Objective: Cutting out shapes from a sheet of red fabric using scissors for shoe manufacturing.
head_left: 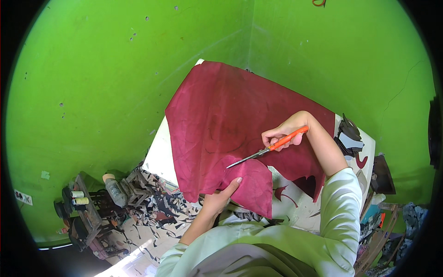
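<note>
A large dark red sheet of leather-like material (258, 101) covers most of a white table. My right hand (288, 134) grips scissors (288, 138) with orange handles, and their metal blades lie over the sheet, pointing left and toward me. Whether the blades are apart is too small to tell. At the near edge, my left hand (220, 199) pinches a loose flap of the sheet, thumb on top and fingers hidden underneath. The scissor tips rest just beyond that thumb. Faint curved lines mark the sheet left of the blades.
Red scraps (285, 196) lie on the white table (159, 152). Dark pieces (349, 131) are piled at its right edge. Green walls meet behind it. On the left, a wooden rack (90, 214) holds thread spools (79, 201); a jar (115, 191) stands nearby, and cut scraps litter the floor.
</note>
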